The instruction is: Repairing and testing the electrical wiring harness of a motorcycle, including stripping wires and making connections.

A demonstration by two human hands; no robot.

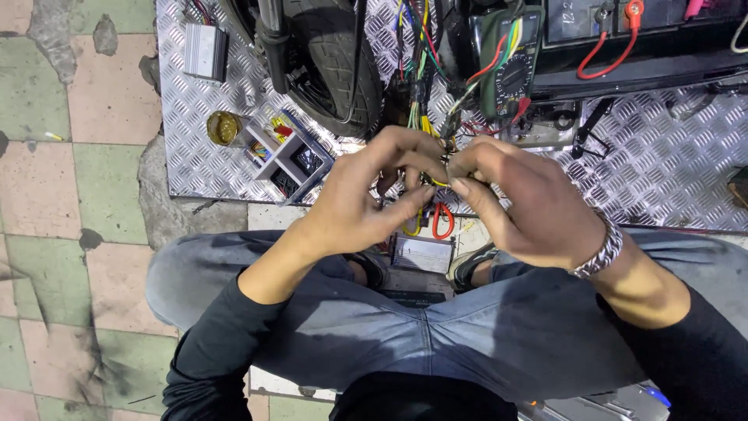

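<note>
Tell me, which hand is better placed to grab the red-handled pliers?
Probably the left hand: its fingers curl just above the red-handled pliers, while the right hand pinches the wires, so its grip looks busier.

The floor [78,140] is laid in worn pink and green tiles with cracked, grey patches. A sheet of ribbed metal plate [662,164] covers it further ahead, shining under bright light, beneath a black tyre [335,62].

A black tyre [336,66] stands on a checker-plate sheet [662,164], with a silver box [206,51] to its left. Near the tyre sit a glass of amber liquid [224,127] and a small parts tray [290,160]. A multimeter [514,66] lies beside a battery [615,19] with a red cable [612,54].
</note>
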